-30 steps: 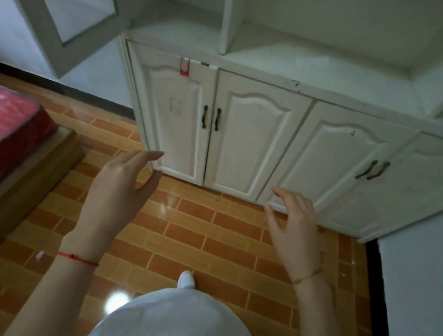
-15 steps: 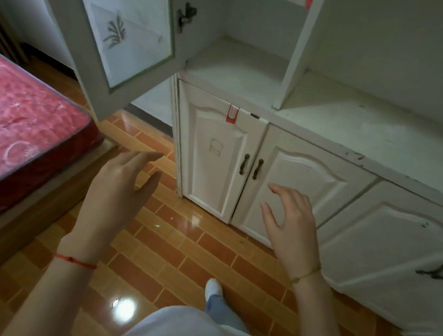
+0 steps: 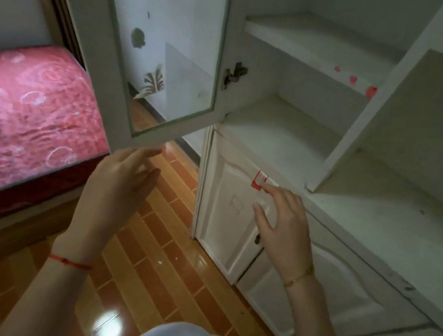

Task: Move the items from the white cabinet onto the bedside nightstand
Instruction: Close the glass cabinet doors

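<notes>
Two empty hands at the white cabinet (image 3: 303, 128), its one glass door (image 3: 158, 48) swung open.
Left hand (image 3: 121, 180), fingers spread, sits just under the door's lower edge; right hand (image 3: 281, 222), also spread, hovers before two shut lower doors (image 3: 230, 210). Both visible shelves bare; no items seen. View has risen since earlier; bed (image 3: 27, 112) left.

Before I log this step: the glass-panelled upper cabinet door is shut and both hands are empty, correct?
Not quite. The head view shows the glass-panelled door swung open, its lower corner just above the left hand. The rest stands: that hand and the right hand are both empty.
</notes>
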### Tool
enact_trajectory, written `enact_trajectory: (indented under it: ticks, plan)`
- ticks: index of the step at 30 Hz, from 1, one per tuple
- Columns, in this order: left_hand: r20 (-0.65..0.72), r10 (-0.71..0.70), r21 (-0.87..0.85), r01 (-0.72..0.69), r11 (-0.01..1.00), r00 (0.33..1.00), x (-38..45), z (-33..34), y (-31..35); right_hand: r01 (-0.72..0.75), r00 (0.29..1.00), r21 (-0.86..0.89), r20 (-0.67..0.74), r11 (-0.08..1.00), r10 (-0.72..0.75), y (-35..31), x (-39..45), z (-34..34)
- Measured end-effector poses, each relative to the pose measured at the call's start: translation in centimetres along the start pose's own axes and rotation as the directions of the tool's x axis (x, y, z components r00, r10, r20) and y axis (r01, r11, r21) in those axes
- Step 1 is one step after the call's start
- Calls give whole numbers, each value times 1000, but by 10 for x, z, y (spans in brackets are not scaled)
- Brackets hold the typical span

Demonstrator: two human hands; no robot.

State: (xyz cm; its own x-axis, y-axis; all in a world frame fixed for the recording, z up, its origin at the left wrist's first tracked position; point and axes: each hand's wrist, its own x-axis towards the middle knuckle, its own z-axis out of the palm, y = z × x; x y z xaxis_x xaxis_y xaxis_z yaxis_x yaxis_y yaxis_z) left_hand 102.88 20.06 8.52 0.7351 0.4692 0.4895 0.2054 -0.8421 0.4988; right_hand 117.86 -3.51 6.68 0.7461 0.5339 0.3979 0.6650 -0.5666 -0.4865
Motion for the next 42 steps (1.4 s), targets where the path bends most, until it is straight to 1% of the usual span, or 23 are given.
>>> enact_trajectory:
  ticks: [3,7,10,13,18,20,23,26,28,31,38,42]
  plan:
    - [-106,-5,70,12,997,994,28,-7,4,130,991,18,-14,991,-129,-6,45,3]
    - [-254,59,138,-24,990,965,71,-29,2,283,958,66,-69,957,-279,-32,101,5]
    - [-387,91,187,-19,982,918,106,-55,-5,382,922,131,-116,915,-369,-62,140,7]
    - [-509,138,219,-27,975,850,139,-87,-8,468,881,178,-173,866,-441,-98,175,9]
    - [-646,158,223,-14,975,747,191,-145,-13,595,791,176,-297,784,-534,-164,225,10]
    - [-667,206,251,-44,967,716,210,-165,-17,624,762,167,-347,764,-546,-190,240,10]
    - [-677,240,262,-77,962,696,237,-188,-22,652,733,180,-397,737,-552,-227,257,15]
    - [-659,273,244,-144,959,701,262,-200,-27,655,717,146,-431,742,-548,-256,268,25]
    - [-624,303,232,-199,952,720,274,-201,-29,655,708,136,-454,743,-541,-269,272,34]
    - [-595,338,213,-262,941,729,286,-201,-32,656,701,122,-465,745,-541,-279,274,48]
    - [-622,380,116,-400,909,684,295,-201,-42,628,680,80,-539,774,-496,-285,277,63]
    - [-620,416,122,-442,889,665,295,-203,-43,611,686,65,-542,789,-486,-285,276,64]
